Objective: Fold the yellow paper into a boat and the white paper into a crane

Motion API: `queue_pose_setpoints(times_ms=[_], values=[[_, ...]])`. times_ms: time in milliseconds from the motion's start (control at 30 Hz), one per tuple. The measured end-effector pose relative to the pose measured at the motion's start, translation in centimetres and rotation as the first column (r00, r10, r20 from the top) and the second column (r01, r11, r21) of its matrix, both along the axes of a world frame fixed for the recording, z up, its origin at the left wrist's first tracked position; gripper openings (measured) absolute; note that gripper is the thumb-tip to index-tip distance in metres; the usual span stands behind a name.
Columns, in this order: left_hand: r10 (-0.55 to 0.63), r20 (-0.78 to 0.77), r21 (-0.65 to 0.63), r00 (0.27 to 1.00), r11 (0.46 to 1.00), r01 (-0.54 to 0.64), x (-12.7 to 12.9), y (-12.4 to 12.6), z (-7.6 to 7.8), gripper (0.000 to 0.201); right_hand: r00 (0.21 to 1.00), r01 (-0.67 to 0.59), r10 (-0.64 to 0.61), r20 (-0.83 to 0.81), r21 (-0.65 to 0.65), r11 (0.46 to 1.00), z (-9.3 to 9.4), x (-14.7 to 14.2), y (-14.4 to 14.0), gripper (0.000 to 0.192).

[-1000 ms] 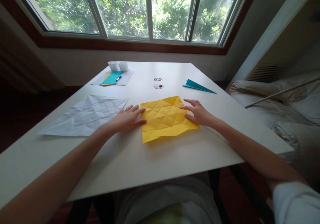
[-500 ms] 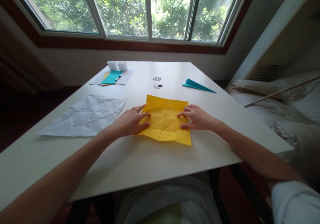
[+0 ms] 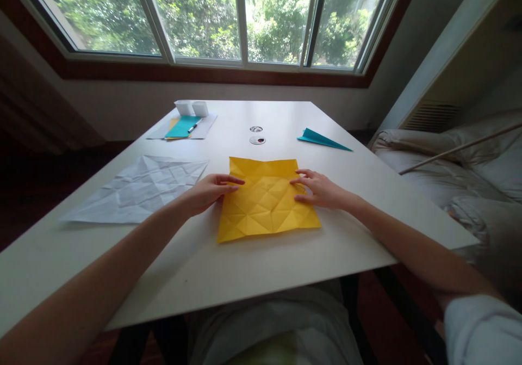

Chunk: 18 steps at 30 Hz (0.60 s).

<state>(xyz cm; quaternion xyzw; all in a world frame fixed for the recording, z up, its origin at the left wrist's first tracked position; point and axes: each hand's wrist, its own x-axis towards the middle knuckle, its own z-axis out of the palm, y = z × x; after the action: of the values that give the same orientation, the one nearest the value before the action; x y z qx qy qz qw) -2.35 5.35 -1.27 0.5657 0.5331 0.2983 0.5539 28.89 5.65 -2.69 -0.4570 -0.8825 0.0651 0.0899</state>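
Observation:
A creased yellow paper square (image 3: pixel 267 204) lies flat on the white table (image 3: pixel 253 267) in front of me. My left hand (image 3: pixel 206 192) rests at its left edge, fingertips on the paper near the upper left. At the right edge my right hand (image 3: pixel 322 190) presses its fingers onto the sheet. Neither hand grips the paper; the fingers lie spread on it.
A large creased white sheet (image 3: pixel 136 189) lies to the left. At the far left stand two small white boxes (image 3: pixel 191 107) by teal paper with a pen (image 3: pixel 182 127). A folded teal paper plane (image 3: pixel 322 139) is at the far right. A bed (image 3: pixel 457 174) is beside the table.
The yellow sheet has been turned on the table under both hands, ending squarer to me. My hands shifted with it and now sit at its upper left and right edges.

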Motion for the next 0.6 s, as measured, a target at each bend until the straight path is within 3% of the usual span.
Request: queue_pose_setpoints(times_ms=[167, 367, 467, 600], values=[[-0.105, -0.001, 0.000, 0.994, 0.994, 0.105, 0.3, -0.2, -0.5, 0.044, 0.998, 0.068, -0.067, 0.007, -0.016, 0.998, -0.6, -0.1, 0.1, 0.056], [0.037, 0.138, 0.055, 0.990, 0.998, -0.045, 1.0, -0.4, -0.3, 0.044, 0.960, 0.144, -0.163, -0.228, -0.096, 0.985, -0.9, 0.0, 0.5, 0.067], [0.086, 0.225, 0.074, 0.971, 0.992, -0.105, 0.8, -0.3, -0.1, 0.043, 0.855, 0.047, -0.174, -0.488, -0.262, 0.964, -0.5, 0.2, 0.8, 0.072], [0.105, 0.338, 0.029, 0.935, 0.992, -0.121, 0.7, -0.3, -0.1, 0.042, 0.606, -0.246, -0.228, -0.762, -0.452, 0.857, 0.4, -0.1, 0.6, 0.074]])
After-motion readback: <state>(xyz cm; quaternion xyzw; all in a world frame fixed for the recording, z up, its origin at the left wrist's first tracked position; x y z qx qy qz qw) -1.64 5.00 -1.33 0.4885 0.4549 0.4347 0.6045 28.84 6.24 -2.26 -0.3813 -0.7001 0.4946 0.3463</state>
